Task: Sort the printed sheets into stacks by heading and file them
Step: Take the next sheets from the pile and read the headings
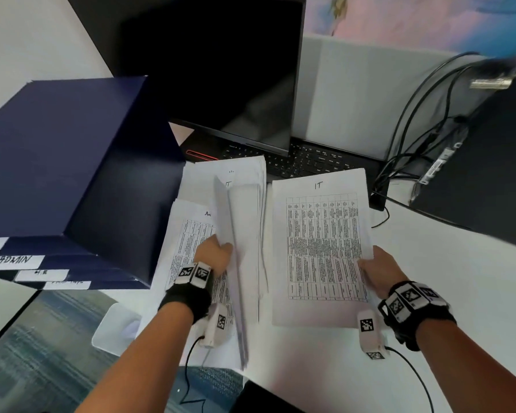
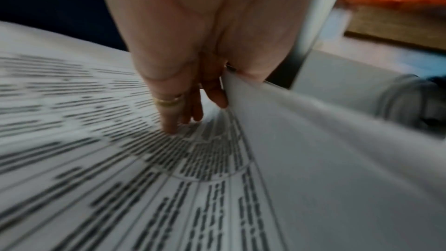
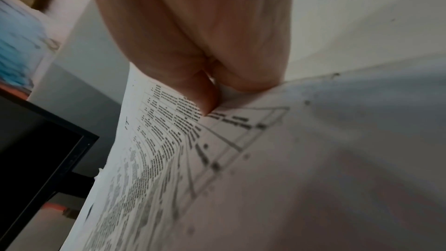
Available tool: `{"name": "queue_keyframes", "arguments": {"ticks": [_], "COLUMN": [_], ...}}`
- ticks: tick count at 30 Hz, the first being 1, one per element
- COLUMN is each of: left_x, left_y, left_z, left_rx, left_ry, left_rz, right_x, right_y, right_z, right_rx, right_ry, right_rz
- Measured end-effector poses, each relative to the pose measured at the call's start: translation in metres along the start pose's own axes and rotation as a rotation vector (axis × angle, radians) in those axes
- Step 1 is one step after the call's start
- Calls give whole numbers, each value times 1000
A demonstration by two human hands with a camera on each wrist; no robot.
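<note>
My right hand (image 1: 373, 263) pinches the right edge of a printed sheet headed IT (image 1: 319, 242), lying flat on the desk; in the right wrist view the thumb (image 3: 205, 94) presses on that IT sheet (image 3: 169, 150). My left hand (image 1: 218, 251) grips a bundle of sheets (image 1: 231, 257) turned up on edge. In the left wrist view its fingers (image 2: 173, 110) touch a printed sheet (image 2: 96, 159) below, and the lifted bundle (image 2: 313, 140) stands to the right. A loose pile of sheets (image 1: 236, 174) lies behind, another printed sheet (image 1: 188, 236) underneath.
A dark blue expanding file (image 1: 57, 162) with tabs reading ADMIN (image 1: 14, 260) and HR stands at the left. An open laptop (image 1: 242, 93) sits behind the papers. Black cables (image 1: 405, 150) and a dark case (image 1: 483, 174) are at the right. The white desk (image 1: 444, 278) extends right.
</note>
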State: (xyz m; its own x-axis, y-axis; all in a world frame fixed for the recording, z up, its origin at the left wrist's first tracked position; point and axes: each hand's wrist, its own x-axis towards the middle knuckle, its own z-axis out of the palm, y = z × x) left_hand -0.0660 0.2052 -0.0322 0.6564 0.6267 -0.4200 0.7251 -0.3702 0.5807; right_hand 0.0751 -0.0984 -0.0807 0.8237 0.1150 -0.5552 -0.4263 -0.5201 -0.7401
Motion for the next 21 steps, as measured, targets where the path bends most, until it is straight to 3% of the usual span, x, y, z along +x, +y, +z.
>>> {"name": "queue_keyframes", "arguments": {"ticks": [3, 5, 7, 9, 14, 17, 21], "left_x": [-10, -17, -17, -15, -14, -6, -2], "left_y": [-19, -23, -18, -6, 30, 36, 36], "left_z": [-7, -6, -3, 6, 34, 40, 39], "left_rx": [-282, -418, -287, -11, 434, 579, 606], "left_ry": [161, 202, 196, 163, 1, -23, 2], "left_rz": [-10, 55, 156, 224, 94, 85, 103], "right_x": [0, 3, 9, 17, 16, 15, 27], "right_y": [0, 1, 5, 10, 8, 11, 21], "right_z": [0, 0, 0, 0, 4, 5, 4], "right_rx": [75, 81, 51, 39, 50, 104, 89], "right_ry": [-15, -17, -25, -26, -7, 3, 12], "right_rz": [-1, 8, 12, 18, 33, 58, 45]}}
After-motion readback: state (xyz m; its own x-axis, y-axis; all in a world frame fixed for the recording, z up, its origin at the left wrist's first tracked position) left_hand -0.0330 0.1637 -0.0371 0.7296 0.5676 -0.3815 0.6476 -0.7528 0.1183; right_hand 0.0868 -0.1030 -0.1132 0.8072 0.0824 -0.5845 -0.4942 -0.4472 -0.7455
